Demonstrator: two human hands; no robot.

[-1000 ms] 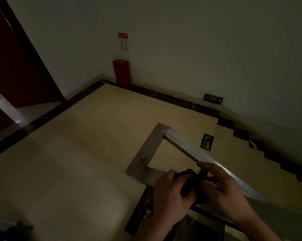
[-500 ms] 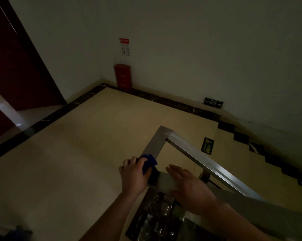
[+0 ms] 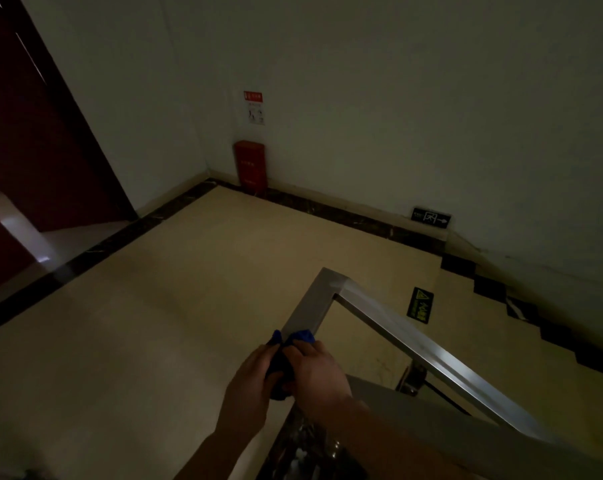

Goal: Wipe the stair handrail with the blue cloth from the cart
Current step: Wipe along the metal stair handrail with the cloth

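A flat steel stair handrail (image 3: 390, 320) bends at a corner in the middle of the view, then runs down to the right. The blue cloth (image 3: 282, 355) lies bunched on the near leg of the rail, just below that corner. My left hand (image 3: 250, 386) grips the cloth from the left side. My right hand (image 3: 315, 372) presses on it from the right, fingers over the rail. Most of the cloth is hidden between the two hands. The cart is out of view.
A beige tiled landing (image 3: 175, 306) with a dark border lies ahead. A red fire box (image 3: 250, 164) stands at the far wall. A dark red door (image 3: 33, 133) is at left. Steps (image 3: 501, 306) descend at right, past a yellow warning sticker (image 3: 419, 304).
My right hand has moved left along the rail and joined the left hand on the cloth. Both hands and the cloth have slid up the rail toward the corner.
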